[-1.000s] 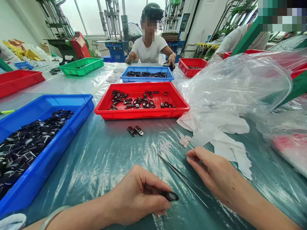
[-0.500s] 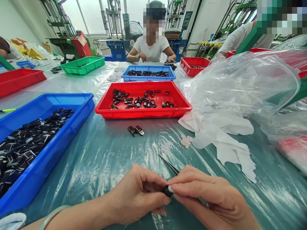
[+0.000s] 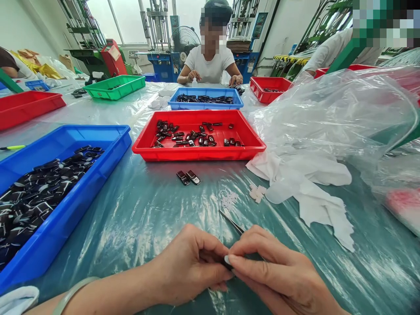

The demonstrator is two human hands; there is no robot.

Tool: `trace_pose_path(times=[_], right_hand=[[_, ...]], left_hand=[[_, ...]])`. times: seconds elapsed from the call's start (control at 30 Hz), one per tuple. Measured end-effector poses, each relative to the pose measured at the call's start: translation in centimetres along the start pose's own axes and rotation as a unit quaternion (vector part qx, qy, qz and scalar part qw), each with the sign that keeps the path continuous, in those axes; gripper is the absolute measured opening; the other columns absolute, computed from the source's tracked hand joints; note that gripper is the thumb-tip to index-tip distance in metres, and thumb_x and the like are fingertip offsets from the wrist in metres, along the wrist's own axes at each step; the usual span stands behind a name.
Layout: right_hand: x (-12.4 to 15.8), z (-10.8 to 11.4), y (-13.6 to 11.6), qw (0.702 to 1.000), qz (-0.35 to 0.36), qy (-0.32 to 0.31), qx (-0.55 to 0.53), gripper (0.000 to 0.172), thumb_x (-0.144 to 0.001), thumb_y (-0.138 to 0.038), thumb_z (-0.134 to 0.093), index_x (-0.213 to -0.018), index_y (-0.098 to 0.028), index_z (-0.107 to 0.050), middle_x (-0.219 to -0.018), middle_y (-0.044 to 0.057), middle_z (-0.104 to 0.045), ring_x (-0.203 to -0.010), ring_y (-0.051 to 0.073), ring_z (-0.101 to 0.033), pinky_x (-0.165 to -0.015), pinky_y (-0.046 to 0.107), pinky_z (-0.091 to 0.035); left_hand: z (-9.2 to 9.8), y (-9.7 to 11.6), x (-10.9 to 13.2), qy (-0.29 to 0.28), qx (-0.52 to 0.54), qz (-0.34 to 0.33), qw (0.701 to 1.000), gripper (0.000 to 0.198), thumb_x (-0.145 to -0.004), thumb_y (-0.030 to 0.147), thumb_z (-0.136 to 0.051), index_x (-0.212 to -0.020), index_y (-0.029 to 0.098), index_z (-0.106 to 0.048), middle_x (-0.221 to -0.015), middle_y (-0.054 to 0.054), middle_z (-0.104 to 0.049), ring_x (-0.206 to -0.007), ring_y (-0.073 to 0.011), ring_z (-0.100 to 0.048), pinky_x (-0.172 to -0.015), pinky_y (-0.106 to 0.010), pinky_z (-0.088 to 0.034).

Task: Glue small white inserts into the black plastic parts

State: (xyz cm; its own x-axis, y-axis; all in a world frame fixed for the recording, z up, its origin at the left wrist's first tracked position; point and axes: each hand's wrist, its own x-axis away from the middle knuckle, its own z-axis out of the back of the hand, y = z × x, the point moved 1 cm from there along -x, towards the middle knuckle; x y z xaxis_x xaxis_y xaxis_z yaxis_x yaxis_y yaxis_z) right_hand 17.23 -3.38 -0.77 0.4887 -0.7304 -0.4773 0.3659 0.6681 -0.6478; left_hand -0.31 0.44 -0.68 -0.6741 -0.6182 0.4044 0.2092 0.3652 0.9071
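My left hand (image 3: 188, 267) pinches a small black part (image 3: 227, 261) between thumb and fingers, low in the view near the table's front edge. My right hand (image 3: 275, 275) meets it there, its fingertips pressed on the same part; whether they hold a small white piece is unclear. A pair of thin metal tweezers (image 3: 231, 221) lies on the plastic sheet just beyond, its handle end hidden under my right hand. Small white pieces (image 3: 229, 200) sit on the sheet past the tweezers. Two dark parts (image 3: 188, 177) lie loose in front of the red tray (image 3: 197, 152).
A blue tray (image 3: 70, 205) full of black parts stands at my left. White cloths (image 3: 308, 183) and large clear plastic bags (image 3: 334, 113) fill the right. Further trays, blue (image 3: 205, 103), green (image 3: 113, 91) and red (image 3: 31, 108), stand beyond. A person (image 3: 210, 59) sits working across the table.
My right hand came from the table by the white pieces to my left hand and now presses its fingertips on the black part. My left hand has hardly moved.
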Motion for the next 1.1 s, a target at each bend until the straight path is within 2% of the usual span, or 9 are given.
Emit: trace_pose_path(times=[0.13,0.4,0.63,0.77,0.87,0.97,1.03,1.1], right_hand=[[0.0,-0.1,0.1,1.000,-0.003,0.002,0.013,0.041,-0.077,0.001,-0.056,-0.108,-0.026,-0.059,-0.087,0.004,-0.060,-0.076,0.012,-0.053,-0.067,0.027,-0.050],[-0.2,-0.5,0.0,0.998,-0.065,0.006,0.011,0.015,-0.083,-0.012,-0.053,-0.087,-0.024,-0.062,-0.079,0.001,-0.058,-0.066,0.011,-0.057,-0.062,0.023,-0.051],[-0.3,0.2,-0.9,0.996,-0.020,-0.040,0.083,0.024,-0.083,-0.005,-0.049,-0.095,-0.021,-0.062,-0.084,0.007,-0.059,-0.074,0.014,-0.056,-0.065,0.028,-0.051],[-0.4,0.4,-1.2,0.995,-0.017,-0.046,0.083,0.021,-0.082,-0.004,-0.049,-0.090,-0.018,-0.063,-0.082,0.008,-0.059,-0.075,0.016,-0.055,-0.067,0.031,-0.051],[-0.9,0.8,-1.0,0.996,-0.035,-0.063,0.049,0.020,-0.083,-0.006,-0.050,-0.089,-0.019,-0.064,-0.083,0.007,-0.060,-0.075,0.014,-0.057,-0.066,0.026,-0.051],[-1.4,1.3,0.3,0.996,-0.075,-0.020,0.049,0.019,-0.085,-0.009,-0.049,-0.093,-0.020,-0.062,-0.083,0.004,-0.061,-0.072,0.011,-0.059,-0.062,0.020,-0.050],[-1.6,1.5,1.6,0.990,-0.098,0.025,0.094,0.019,-0.086,-0.010,-0.048,-0.096,-0.019,-0.061,-0.085,0.004,-0.061,-0.073,0.011,-0.059,-0.063,0.020,-0.050],[-1.6,1.5,2.9,0.985,-0.106,0.040,0.131,0.021,-0.087,-0.010,-0.047,-0.100,-0.018,-0.061,-0.088,0.006,-0.061,-0.076,0.013,-0.060,-0.065,0.023,-0.050]], left_hand=[[0.0,0.0,0.0,0.003,0.004,0.005,1.000,0.014,-0.070,0.017,-0.064,-0.078,0.013,-0.073,-0.058,0.000,-0.061,-0.052,-0.0081,-0.056,-0.055,-0.018,-0.048],[0.0,0.0,0.2,0.001,0.003,0.010,1.000,0.014,-0.070,0.016,-0.063,-0.078,0.012,-0.074,-0.057,0.000,-0.060,-0.052,-0.0076,-0.055,-0.055,-0.017,-0.047],[0.0,0.0,0.2,-0.005,-0.019,0.003,1.000,0.016,-0.071,0.020,-0.063,-0.079,0.012,-0.073,-0.057,0.000,-0.060,-0.053,-0.0080,-0.055,-0.055,-0.016,-0.046],[0.0,0.1,0.0,0.000,-0.010,0.005,1.000,0.014,-0.070,0.019,-0.064,-0.076,0.010,-0.072,-0.055,0.001,-0.058,-0.052,-0.0075,-0.054,-0.053,-0.016,-0.045],[0.0,0.0,0.1,0.003,-0.001,0.014,1.000,0.012,-0.068,0.018,-0.063,-0.074,0.010,-0.071,-0.056,0.000,-0.059,-0.052,-0.0080,-0.054,-0.055,-0.018,-0.046],[-0.1,-0.1,0.1,0.015,0.004,0.024,1.000,0.012,-0.066,0.018,-0.064,-0.073,0.009,-0.068,-0.056,0.000,-0.059,-0.053,-0.0101,-0.056,-0.056,-0.021,-0.048],[-0.2,-0.1,0.0,0.025,0.004,0.029,0.999,0.013,-0.064,0.019,-0.065,-0.072,0.009,-0.066,-0.055,0.000,-0.058,-0.053,-0.0115,-0.057,-0.056,-0.022,-0.048],[-0.2,-0.1,0.0,0.028,0.000,0.033,0.999,0.012,-0.063,0.020,-0.065,-0.070,0.009,-0.065,-0.054,-0.001,-0.058,-0.052,-0.0122,-0.057,-0.055,-0.022,-0.047]])
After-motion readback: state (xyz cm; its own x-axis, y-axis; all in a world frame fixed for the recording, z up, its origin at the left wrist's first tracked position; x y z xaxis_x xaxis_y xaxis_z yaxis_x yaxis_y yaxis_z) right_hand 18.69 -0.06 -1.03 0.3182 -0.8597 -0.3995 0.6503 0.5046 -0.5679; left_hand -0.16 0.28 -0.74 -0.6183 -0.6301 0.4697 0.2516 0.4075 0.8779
